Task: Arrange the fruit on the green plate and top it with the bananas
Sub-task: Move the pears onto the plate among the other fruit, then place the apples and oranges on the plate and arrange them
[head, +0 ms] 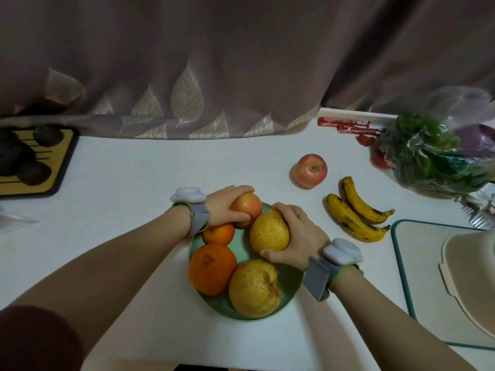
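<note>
The left hand (223, 203) has its fingers curled around a red apple (247, 208). It holds the apple at the far edge of the green plate (290, 279), with the thumb underneath and the fingers over the top. The right hand (297, 234) has its fingers wrapped around a yellow pear (269, 231), with the thumb at the near side of the pear. A ring sits on one finger. This pear touches the apple.

On the plate there are also two oranges, a small orange (218, 233) at the left edge and a big orange (211, 269) just in front of it. A second pear (254, 287) lies at the near edge, touching the big orange.

The plate sits near the front edge of the white table (128, 183). A second apple (310, 170) stands on the table, off the plate, to the right and further back. Two bananas (357, 210) lie side by side near that apple, well apart from the plate.

Both wrists wear grey bands.
</note>
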Action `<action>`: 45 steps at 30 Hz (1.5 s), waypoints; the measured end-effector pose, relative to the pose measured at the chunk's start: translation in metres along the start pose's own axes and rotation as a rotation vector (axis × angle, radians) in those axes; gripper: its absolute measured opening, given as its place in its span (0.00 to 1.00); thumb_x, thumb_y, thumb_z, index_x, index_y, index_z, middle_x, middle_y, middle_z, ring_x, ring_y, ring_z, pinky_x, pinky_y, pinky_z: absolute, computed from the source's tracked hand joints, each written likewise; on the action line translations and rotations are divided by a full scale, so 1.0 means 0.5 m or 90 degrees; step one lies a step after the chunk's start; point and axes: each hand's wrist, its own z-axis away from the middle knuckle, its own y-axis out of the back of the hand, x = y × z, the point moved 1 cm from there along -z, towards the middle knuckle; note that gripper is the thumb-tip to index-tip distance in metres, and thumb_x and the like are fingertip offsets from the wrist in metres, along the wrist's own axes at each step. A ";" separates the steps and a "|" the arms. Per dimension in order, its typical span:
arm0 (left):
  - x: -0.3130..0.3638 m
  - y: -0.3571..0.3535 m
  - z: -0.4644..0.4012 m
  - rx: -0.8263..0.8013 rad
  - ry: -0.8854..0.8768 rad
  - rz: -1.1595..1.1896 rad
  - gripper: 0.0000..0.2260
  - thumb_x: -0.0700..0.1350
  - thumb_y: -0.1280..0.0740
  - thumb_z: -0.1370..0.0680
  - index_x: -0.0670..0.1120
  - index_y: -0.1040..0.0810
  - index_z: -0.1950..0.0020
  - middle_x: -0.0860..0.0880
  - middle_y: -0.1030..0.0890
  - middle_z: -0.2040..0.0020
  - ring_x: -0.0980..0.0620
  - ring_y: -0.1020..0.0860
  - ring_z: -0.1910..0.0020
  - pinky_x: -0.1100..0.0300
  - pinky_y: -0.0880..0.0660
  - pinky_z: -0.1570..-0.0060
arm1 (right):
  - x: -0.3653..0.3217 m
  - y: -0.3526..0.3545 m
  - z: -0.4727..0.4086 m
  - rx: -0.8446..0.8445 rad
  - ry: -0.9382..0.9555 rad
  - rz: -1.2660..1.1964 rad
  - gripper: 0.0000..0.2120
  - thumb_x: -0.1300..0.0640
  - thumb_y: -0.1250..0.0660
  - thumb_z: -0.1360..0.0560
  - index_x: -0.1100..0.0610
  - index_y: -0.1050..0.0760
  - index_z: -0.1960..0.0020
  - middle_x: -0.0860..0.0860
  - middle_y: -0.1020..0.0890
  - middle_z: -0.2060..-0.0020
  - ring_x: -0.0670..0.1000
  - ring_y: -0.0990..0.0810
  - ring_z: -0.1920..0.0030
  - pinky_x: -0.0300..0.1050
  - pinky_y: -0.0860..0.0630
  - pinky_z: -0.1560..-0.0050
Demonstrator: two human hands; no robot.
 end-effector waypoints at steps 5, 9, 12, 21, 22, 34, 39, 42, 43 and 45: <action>-0.005 0.000 0.004 0.005 -0.026 0.007 0.35 0.57 0.38 0.34 0.49 0.40 0.29 0.43 0.33 0.32 0.44 0.32 0.34 0.54 0.36 0.35 | -0.005 0.007 -0.002 -0.006 0.014 0.184 0.47 0.27 0.36 0.40 0.46 0.47 0.28 0.53 0.33 0.34 0.56 0.32 0.37 0.50 0.32 0.39; -0.006 0.003 0.007 0.006 -0.067 -0.043 0.33 0.57 0.38 0.32 0.49 0.40 0.29 0.45 0.34 0.30 0.46 0.33 0.33 0.54 0.37 0.34 | -0.014 0.019 -0.017 -0.015 0.010 0.222 0.43 0.28 0.36 0.39 0.48 0.41 0.31 0.54 0.28 0.41 0.55 0.31 0.41 0.50 0.32 0.42; 0.000 0.002 0.003 0.007 -0.085 -0.061 0.34 0.56 0.37 0.32 0.48 0.40 0.29 0.44 0.34 0.30 0.45 0.32 0.34 0.56 0.36 0.36 | -0.014 0.026 -0.020 -0.033 -0.063 0.174 0.39 0.27 0.37 0.39 0.48 0.37 0.36 0.54 0.26 0.44 0.55 0.28 0.45 0.50 0.30 0.46; 0.025 -0.004 0.000 -0.019 -0.097 -0.149 0.35 0.58 0.39 0.34 0.48 0.42 0.28 0.45 0.35 0.28 0.45 0.35 0.31 0.56 0.38 0.35 | 0.000 0.006 -0.035 -0.004 -0.252 0.022 0.41 0.27 0.38 0.37 0.59 0.32 0.40 0.56 0.25 0.43 0.56 0.26 0.49 0.47 0.33 0.55; 0.026 -0.005 0.001 -0.009 -0.100 -0.167 0.35 0.58 0.39 0.33 0.49 0.42 0.28 0.45 0.36 0.28 0.45 0.37 0.30 0.55 0.40 0.33 | 0.001 0.011 -0.038 -0.032 -0.255 0.006 0.41 0.27 0.38 0.36 0.60 0.32 0.38 0.56 0.25 0.42 0.56 0.25 0.47 0.47 0.33 0.54; 0.088 -0.040 0.047 0.031 -0.150 -0.258 0.25 0.46 0.52 0.27 0.51 0.36 0.30 0.49 0.38 0.26 0.47 0.45 0.26 0.52 0.48 0.28 | 0.092 0.125 -0.174 0.118 -0.128 0.102 0.30 0.48 0.38 0.26 0.50 0.45 0.27 0.58 0.46 0.25 0.65 0.43 0.28 0.60 0.40 0.32; 0.015 -0.029 0.108 0.166 -0.092 -0.207 0.21 0.42 0.48 0.31 0.50 0.33 0.39 0.39 0.25 0.36 0.40 0.28 0.37 0.36 0.31 0.40 | 0.123 0.132 -0.257 -0.058 -0.113 0.244 0.27 0.50 0.40 0.27 0.44 0.46 0.31 0.55 0.46 0.29 0.67 0.38 0.34 0.62 0.34 0.38; -0.005 -0.039 0.150 0.179 -0.054 -0.201 0.17 0.43 0.46 0.29 0.49 0.30 0.42 0.39 0.22 0.40 0.41 0.26 0.40 0.38 0.28 0.44 | 0.122 0.137 -0.271 -0.053 -0.131 0.247 0.20 0.52 0.41 0.26 0.44 0.41 0.35 0.54 0.42 0.32 0.66 0.36 0.36 0.62 0.32 0.41; -0.008 -0.045 0.162 0.178 -0.039 -0.197 0.16 0.43 0.46 0.28 0.47 0.27 0.43 0.38 0.21 0.41 0.40 0.23 0.43 0.41 0.26 0.46 | 0.125 0.136 -0.269 -0.044 -0.132 0.244 0.20 0.54 0.40 0.27 0.45 0.39 0.37 0.55 0.41 0.33 0.66 0.36 0.37 0.63 0.31 0.42; -0.013 -0.056 0.178 0.190 -0.024 -0.179 0.17 0.45 0.47 0.27 0.43 0.22 0.46 0.38 0.21 0.41 0.40 0.22 0.45 0.52 0.24 0.46 | 0.130 0.139 -0.256 -0.027 -0.126 0.212 0.20 0.56 0.39 0.28 0.45 0.38 0.38 0.55 0.40 0.34 0.66 0.35 0.38 0.63 0.31 0.42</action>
